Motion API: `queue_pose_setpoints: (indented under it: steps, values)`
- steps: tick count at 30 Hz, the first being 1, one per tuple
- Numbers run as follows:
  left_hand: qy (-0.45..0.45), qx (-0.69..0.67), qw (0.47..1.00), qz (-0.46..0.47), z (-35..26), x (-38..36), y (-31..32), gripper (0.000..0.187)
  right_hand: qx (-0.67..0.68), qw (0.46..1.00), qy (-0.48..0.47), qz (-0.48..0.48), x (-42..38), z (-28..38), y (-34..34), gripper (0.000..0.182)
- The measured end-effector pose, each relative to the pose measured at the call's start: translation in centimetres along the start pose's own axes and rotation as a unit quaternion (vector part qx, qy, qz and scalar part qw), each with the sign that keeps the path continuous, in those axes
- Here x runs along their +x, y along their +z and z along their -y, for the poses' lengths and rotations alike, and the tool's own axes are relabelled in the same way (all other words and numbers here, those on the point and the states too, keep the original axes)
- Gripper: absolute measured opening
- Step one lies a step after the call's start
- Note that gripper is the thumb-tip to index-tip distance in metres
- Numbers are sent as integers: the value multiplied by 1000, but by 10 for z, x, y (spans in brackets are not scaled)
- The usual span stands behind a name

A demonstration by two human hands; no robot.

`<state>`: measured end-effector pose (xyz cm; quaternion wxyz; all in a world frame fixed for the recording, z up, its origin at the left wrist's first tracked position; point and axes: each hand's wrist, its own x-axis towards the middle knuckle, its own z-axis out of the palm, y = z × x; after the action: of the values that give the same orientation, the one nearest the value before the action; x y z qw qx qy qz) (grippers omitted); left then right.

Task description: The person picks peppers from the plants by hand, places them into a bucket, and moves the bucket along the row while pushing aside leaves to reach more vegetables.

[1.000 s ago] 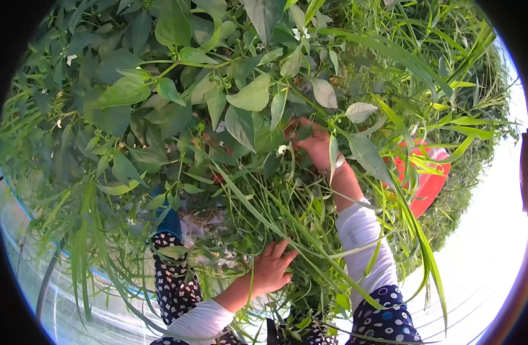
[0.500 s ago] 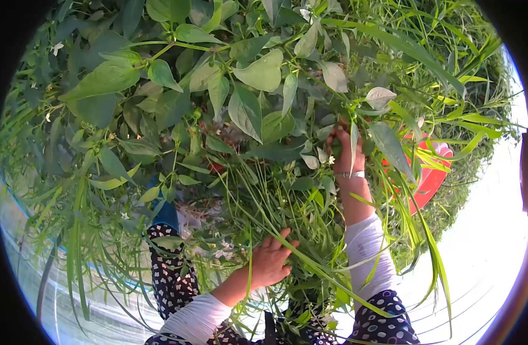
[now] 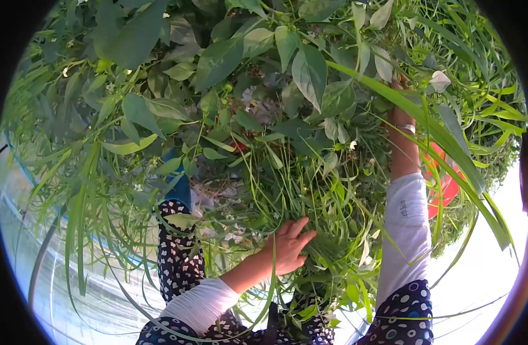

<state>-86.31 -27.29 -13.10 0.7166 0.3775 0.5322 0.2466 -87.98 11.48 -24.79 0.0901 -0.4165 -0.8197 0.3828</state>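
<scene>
The left hand (image 3: 289,247) is resting with fingers loosely spread against the grass (image 3: 287,190). The right hand (image 3: 400,86) is reaching into leaves (image 3: 339,98) above it, its grip hidden; a red container (image 3: 445,190) is sitting below that hand.

red container (image 3: 443,187) | white flower (image 3: 352,145) | dotted navy sleeve (image 3: 405,313)

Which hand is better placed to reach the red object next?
Probably the right hand: its forearm runs beside the red object, while the left hand is farther away and lower in view.
</scene>
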Motion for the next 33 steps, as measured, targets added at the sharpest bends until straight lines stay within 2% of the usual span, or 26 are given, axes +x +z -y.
queue_pose_setpoints:
  steps: [1,2,4,6,7,8,9,11,13,15,16,18,19,20,22,23,24,26,27,28,30,32,33]
  values:
    - [-8,3,1000,6,-1,0,-1,62,106,991,64,-56,4,16,6,32]
    - [-19,2,1000,2,-1,-1,0,62,116,990,66,-50,5,25,10,32]
    - [-7,9,1000,-11,2,0,4,62,143,970,186,69,10,23,-3,35]
    - [-4,11,1000,-17,2,-1,5,62,272,934,180,144,-19,48,-3,39]
    - [-5,12,1000,-14,1,-1,5,62,331,907,183,182,-33,60,-3,40]
    - [-6,13,1000,-11,1,-2,3,62,394,860,272,176,-42,77,-1,40]
    - [-10,15,1000,-10,1,-2,3,62,398,859,270,178,-48,78,0,40]
    - [-7,8,1000,-20,3,-2,3,61,526,757,290,259,-61,75,4,41]
    - [-2,-4,1000,-10,3,-2,3,62,542,740,281,283,-71,72,5,43]
    - [3,-7,1000,-7,3,-1,3,62,556,714,361,226,-94,90,-1,46]
    - [1,-7,1000,-14,2,-1,4,63,588,697,282,298,-99,92,0,46]
    - [3,-7,1000,-16,0,-1,2,62,504,737,441,92,-109,122,13,42]
    - [-2,-7,1000,-18,-2,-1,-2,62,431,788,403,175,-111,122,7,42]
    - [-9,-9,1000,-18,-3,-3,-4,61,427,788,407,174,-116,115,0,42]
    - [-4,-27,999,-17,-2,-3,-4,61,464,775,265,337,-129,101,-13,35]
    - [-5,-33,999,-17,-1,-3,-2,62,428,799,262,330,-140,119,-20,36]
    - [-4,-38,999,-18,0,-2,-1,63,427,799,266,329,-155,123,-31,36]
    - [-4,-38,999,-13,0,-1,0,64,429,766,366,308,-185,126,-60,37]
    - [-5,-36,999,-17,1,-1,2,64,431,768,369,296,-205,122,-80,36]
    - [-4,-31,999,-23,2,0,2,64,434,770,370,285,-223,112,-102,35]
    - [-6,-33,999,-14,1,0,2,61,461,752,279,380,-243,85,-151,39]
    - [11,-20,999,-45,4,3,9,59,388,799,401,223,-273,73,-233,41]
    - [12,-17,999,-44,3,2,7,58,415,783,437,153,-277,67,-265,39]
